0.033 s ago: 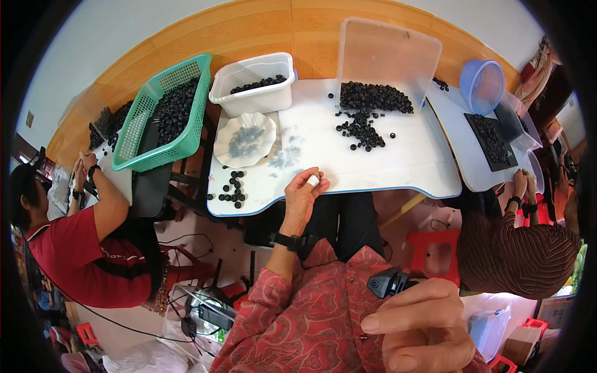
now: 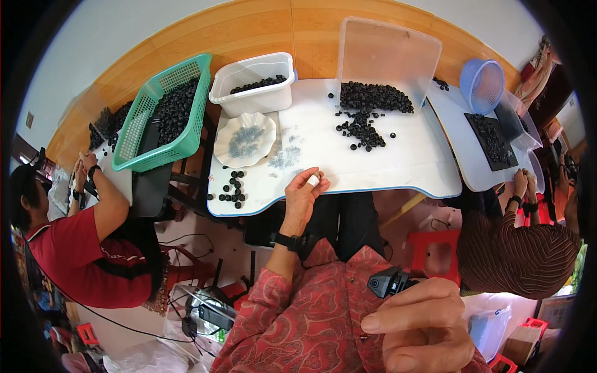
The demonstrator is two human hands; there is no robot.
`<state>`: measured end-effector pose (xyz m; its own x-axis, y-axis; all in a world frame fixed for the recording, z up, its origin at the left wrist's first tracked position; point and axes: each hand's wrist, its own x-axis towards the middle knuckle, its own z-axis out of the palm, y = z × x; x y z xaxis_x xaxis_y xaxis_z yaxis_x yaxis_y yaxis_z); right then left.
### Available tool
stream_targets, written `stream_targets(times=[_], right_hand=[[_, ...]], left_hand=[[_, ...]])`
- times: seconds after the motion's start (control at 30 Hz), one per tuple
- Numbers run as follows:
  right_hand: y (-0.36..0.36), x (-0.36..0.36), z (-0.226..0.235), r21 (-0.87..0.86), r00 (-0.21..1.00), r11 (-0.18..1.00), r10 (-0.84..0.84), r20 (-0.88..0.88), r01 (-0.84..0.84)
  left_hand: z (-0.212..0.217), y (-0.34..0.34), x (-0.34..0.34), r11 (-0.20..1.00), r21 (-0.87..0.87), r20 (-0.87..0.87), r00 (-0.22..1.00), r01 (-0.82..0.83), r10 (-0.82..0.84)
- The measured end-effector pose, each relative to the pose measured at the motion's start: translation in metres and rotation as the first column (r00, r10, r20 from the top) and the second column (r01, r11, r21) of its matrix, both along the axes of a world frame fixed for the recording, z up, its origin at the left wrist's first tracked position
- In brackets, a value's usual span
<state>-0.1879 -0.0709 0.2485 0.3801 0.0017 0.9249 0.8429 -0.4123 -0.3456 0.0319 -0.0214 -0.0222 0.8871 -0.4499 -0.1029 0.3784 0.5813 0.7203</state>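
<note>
On your far left there's one co-worker in a red shirt [image 2: 93, 267], both hands up at a table, then one green basket [image 2: 169, 156] with a heap of black pieces too many to count. Next, one white tub [image 2: 267, 99] holding more of them, and in front of it one scalloped dish [image 2: 268, 135] with a patch of tiny greyish bits [image 2: 244, 142]; two or so smears of the same lie just beside it. Nearer you, at the front left corner of your white table [image 2: 385, 168], sit about a dozen loose black pieces [image 2: 237, 191]. Here's your left hand [image 2: 301, 198] at the table's front edge, fingers drawn together, one white wrap on a digit; I can't tell whether anything is pinched there. Beyond it, one clear bin [image 2: 388, 53] stands over the big black heap [image 2: 376, 97], which spills forward, with one piece [image 2: 392, 135] lying apart on the right. Your right hand [image 2: 429, 326] looms low and close, fingers loosely curled, its hold unclear to me. Further right: one red stool [image 2: 429, 237], one blue basket [image 2: 482, 84], one black tray [image 2: 500, 165] of dark pieces, and a second co-worker [image 2: 516, 252] in stripes.
</note>
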Motion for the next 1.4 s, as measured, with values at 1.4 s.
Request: stream_targets(times=[1.4], right_hand=[[-0.062,0.152,-0.211,-0.375,0.663,0.868,-0.493,-0.564,0.326]], left_hand=[[0.005,0.012,-0.004,0.996,0.028,-0.008,0.996,0.084,-0.083]])
